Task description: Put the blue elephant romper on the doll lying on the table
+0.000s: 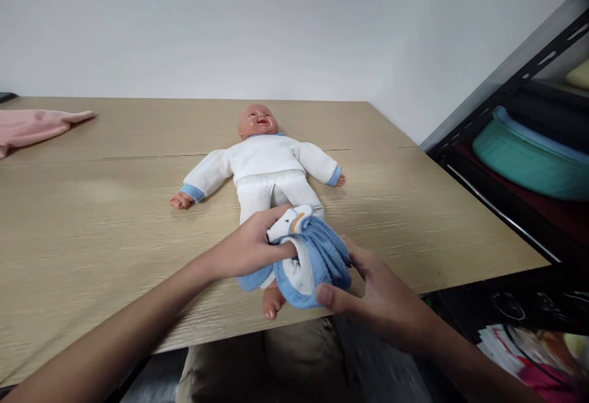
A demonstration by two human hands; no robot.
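A baby doll (259,122) lies on its back with its arms spread, in a white top (267,154) with blue cuffs and white trousers (255,200). Over its lower legs is a bunched blue terry garment (329,249) with a white lining and a white animal patch. My left hand (251,240) grips its near edge, thumb inside the opening and fingers behind the patch. Closed around the right side is my right hand (368,289), its thumb on the lower rim. One bare doll foot (272,302) shows below; the other is hidden.
The doll lies on a light wooden table (115,219), its feet near the front edge. Pink cloth (37,127) lies at the far left. To the right, a dark metal rack (506,93) holds a teal basin (529,151).
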